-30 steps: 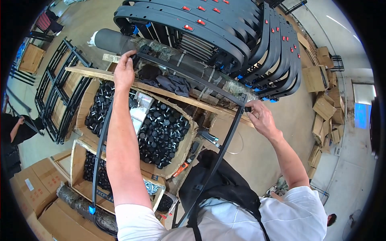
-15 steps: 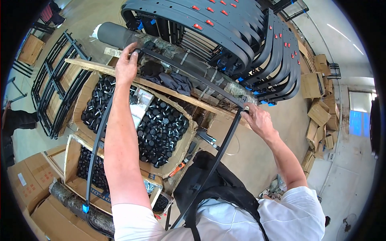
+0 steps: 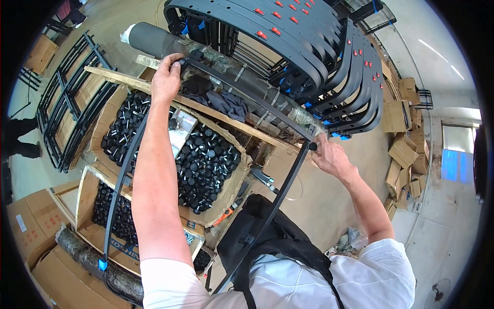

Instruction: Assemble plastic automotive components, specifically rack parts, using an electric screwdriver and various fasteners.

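A black metal tube frame (image 3: pixel 252 97) lies in front of me, its far bar resting along a padded roll. At its far left corner my left hand (image 3: pixel 166 78) has its fingers closed round a black round screw-in foot (image 3: pixel 181 61). My right hand (image 3: pixel 332 156) is at the other corner. Its thumb and fingers are curled against a second black screw-in foot (image 3: pixel 312 146), slightly blurred. One side bar of the frame passes under my left forearm and ends near a blue clip (image 3: pixel 103 264). The other side bar runs down toward my body.
An open carton (image 3: pixel 234 193) of black screw-in feet sits below the frame, with a wooden box (image 3: pixel 87 203) of smaller black parts nearer me. Curved dark frames (image 3: pixel 303 56) with red clips stand stacked beyond. Cardboard boxes (image 3: pixel 404 149) line the right wall. A power tool (image 3: pixel 265 177) lies beside the carton.
My view has shifted slightly. My right hand has turned a little at its corner, leaving more of the foot showing. My left hand stays at its corner.
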The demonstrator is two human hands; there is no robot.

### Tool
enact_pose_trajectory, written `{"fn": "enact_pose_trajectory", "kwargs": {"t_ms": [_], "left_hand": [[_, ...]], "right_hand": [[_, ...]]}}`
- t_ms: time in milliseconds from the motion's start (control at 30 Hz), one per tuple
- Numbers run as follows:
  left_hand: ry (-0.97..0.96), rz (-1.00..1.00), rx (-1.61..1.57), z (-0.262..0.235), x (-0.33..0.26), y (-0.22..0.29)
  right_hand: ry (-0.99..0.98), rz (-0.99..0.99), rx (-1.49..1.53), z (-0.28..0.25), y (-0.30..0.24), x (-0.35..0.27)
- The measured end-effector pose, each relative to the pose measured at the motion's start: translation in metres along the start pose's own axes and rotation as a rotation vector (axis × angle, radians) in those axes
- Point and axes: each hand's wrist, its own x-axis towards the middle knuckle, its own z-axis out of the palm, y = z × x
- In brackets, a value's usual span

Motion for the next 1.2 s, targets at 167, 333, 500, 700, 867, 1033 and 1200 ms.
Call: {"fn": "enact_pose_trajectory", "kwargs": {"t_ms": [167, 333, 500, 700, 867, 1033, 1200], "left_hand": [[0.017, 0.01, 0.225, 0.004, -0.001, 0.008], [0.039, 0.007, -0.028, 0.002, 0.001, 0.004], [0.026, -0.047, 0.176, 0.006, -0.003, 0.012], [0.077, 0.064, 0.206, -0.006, 0.002, -0.008], [0.06, 0.037, 0.206, 0.005, -0.001, -0.005], [0.087, 0.213, 0.246, -0.003, 0.005, -0.013], [0.052, 0.074, 0.208, 0.002, -0.001, -0.013]], "right_hand": [[-0.007, 0.087, -0.364, -0.001, -0.006, 0.014], [0.221, -0.093, -0.286, -0.018, -0.022, -0.001], [0.124, -0.278, -0.406, -0.024, -0.013, -0.004], [-0.11, -0.18, -0.572, -0.007, -0.001, 0.01], [0.05, -0.204, -0.537, -0.005, 0.001, -0.007], [-0.345, -0.127, -0.789, -0.016, -0.002, 0.024], [0.066, -0.186, -0.472, 0.019, -0.003, 0.01]]}}
